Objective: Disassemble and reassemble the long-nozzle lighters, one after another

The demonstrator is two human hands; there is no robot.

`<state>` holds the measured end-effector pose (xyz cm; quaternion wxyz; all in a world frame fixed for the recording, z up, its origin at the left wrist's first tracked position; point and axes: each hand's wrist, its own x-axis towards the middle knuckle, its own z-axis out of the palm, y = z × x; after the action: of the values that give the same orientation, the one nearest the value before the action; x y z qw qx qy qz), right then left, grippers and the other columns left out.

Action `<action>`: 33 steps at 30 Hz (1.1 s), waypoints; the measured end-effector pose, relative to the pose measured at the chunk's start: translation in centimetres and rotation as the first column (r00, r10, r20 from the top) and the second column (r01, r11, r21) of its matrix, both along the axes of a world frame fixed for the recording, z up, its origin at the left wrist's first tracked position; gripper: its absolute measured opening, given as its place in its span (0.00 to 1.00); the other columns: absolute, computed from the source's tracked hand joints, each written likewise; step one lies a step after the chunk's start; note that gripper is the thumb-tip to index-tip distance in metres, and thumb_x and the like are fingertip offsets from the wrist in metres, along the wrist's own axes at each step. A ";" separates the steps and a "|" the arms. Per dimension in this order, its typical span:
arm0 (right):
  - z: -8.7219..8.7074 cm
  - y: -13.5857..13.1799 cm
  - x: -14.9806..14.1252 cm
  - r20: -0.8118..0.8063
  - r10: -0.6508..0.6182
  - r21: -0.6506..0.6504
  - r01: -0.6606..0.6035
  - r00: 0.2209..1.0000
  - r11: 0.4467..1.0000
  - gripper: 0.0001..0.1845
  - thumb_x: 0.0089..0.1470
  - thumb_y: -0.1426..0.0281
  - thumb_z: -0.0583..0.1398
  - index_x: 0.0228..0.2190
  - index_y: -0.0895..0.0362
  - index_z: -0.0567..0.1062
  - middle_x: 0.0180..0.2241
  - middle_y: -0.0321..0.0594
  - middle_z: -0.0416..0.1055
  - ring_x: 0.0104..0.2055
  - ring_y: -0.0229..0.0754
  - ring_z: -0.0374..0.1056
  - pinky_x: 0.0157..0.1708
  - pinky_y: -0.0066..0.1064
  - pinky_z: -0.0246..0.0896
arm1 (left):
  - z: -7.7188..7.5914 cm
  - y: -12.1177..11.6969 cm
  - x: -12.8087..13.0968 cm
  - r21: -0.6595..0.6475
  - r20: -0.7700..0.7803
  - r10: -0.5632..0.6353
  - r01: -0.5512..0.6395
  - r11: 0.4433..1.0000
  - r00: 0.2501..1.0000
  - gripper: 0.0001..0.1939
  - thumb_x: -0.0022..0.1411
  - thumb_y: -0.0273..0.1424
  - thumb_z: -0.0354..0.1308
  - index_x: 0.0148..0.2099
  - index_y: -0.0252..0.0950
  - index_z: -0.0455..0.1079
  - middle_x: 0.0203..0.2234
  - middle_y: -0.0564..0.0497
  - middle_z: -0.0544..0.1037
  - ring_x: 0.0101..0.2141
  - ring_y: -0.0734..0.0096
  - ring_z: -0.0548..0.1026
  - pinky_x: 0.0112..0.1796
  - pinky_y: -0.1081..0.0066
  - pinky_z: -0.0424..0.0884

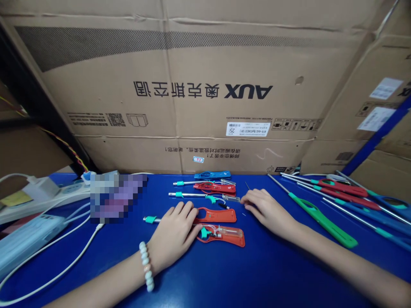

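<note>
My left hand [175, 229], with a beaded bracelet at the wrist, curls over the orange lighter shell [236, 243] nearest me. Its thumb presses the shell's edge beside a teal trigger [204, 233]; a clear fuel tank [229, 231] lies inside. The hand covers most of that lighter's metal tube. Just beyond is an orange shell half [221, 215]. My right hand [268, 209] has its fingertips pinched together beside the clear tank [231, 198] of a lighter's loose inner parts; what they hold is hidden. A thin dark pin-like piece [247, 185] shows just above those fingers.
Behind lie a red lighter shell [221, 188] and a blue one [213, 175]. Long lighters, including a green one [324, 218], lie at right. White cables, a power strip [72, 190] and a pale blue box [30, 239] are at left. Cardboard [192, 51] walls the back.
</note>
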<state>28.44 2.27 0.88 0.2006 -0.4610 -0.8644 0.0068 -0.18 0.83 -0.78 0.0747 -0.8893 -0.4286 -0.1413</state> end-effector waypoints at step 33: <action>-2.6 -1.3 -2.3 0.073 0.177 0.260 -0.190 0.982 0.947 0.13 0.64 0.76 0.46 0.36 0.60 0.70 0.35 0.46 0.69 0.37 0.44 0.61 0.36 0.36 0.54 | -0.4 0.2 0.1 -0.067 0.073 -0.180 0.185 0.981 0.981 0.13 0.69 0.29 0.44 0.51 0.33 0.65 0.42 0.44 0.69 0.41 0.59 0.69 0.42 0.58 0.68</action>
<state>26.17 0.99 -1.71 0.2378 -0.3477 -0.9012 -0.1018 -0.07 0.99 -1.16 0.0145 -0.9217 -0.3524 -0.1613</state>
